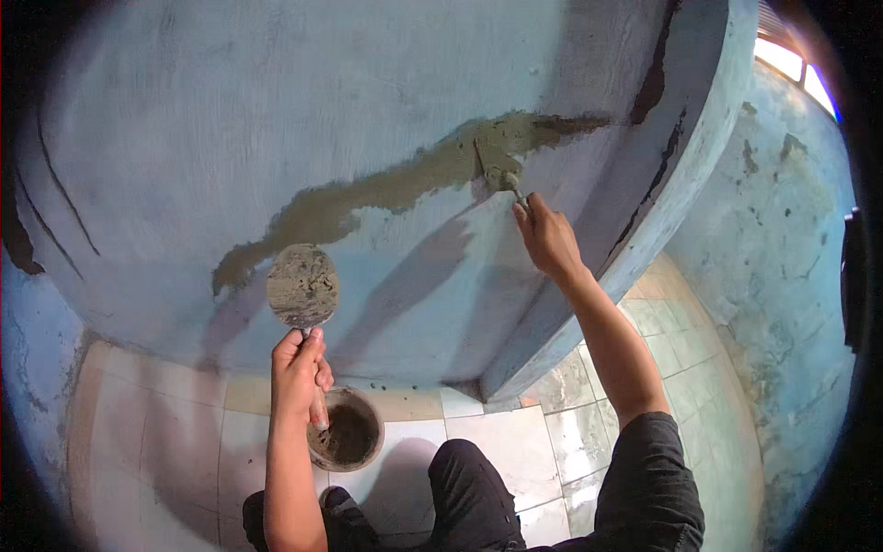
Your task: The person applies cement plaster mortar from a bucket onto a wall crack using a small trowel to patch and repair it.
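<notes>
A long strip of wet grey mortar (368,191) runs slantwise across the pale blue wall (276,92) before me. My right hand (549,239) is closed round the handle of a trowel (501,178), whose mortar-smeared blade lies against the strip near its right end. Lower and to the left, my left hand (296,373) grips a round-bladed trowel (303,285) by its wooden handle. Grey mortar coats that round blade, which is raised in front of the wall below the strip's left part.
On the tiled floor (497,442) near the wall's foot stands a round bucket (377,432) with mortar inside. A projecting wall edge (635,202) with dark cracks rises at the right. Beyond it is another stained blue wall (773,239). My knee (469,488) shows below.
</notes>
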A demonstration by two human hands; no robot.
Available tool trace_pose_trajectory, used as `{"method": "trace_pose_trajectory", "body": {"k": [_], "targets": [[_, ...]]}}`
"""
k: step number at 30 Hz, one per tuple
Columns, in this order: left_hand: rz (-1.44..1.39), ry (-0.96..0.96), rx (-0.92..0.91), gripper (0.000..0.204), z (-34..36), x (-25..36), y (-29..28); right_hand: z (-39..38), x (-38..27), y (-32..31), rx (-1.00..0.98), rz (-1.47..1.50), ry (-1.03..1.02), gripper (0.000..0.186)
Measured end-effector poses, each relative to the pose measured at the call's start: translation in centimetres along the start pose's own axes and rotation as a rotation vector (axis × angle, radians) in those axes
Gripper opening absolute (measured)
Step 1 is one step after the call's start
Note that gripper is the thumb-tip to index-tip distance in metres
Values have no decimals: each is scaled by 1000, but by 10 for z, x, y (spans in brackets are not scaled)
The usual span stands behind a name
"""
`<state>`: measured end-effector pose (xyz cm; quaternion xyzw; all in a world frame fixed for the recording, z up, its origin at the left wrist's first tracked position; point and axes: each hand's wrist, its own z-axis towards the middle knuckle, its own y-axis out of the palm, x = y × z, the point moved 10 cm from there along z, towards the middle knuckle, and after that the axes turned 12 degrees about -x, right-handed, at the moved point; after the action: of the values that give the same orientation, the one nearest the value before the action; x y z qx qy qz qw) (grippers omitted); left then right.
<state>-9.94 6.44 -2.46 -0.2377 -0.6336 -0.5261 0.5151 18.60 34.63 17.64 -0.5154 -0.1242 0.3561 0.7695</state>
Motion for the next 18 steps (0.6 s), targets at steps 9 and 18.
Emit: {"method": "trace_pose_trajectory", "body": {"k": [9, 18], "targets": [[3, 14, -16, 34, 1, 0, 0, -2, -4, 7, -25, 72, 47, 36], [-14, 13, -32, 32, 3, -2, 0, -3, -6, 8, 18, 127, 56, 35]]}}
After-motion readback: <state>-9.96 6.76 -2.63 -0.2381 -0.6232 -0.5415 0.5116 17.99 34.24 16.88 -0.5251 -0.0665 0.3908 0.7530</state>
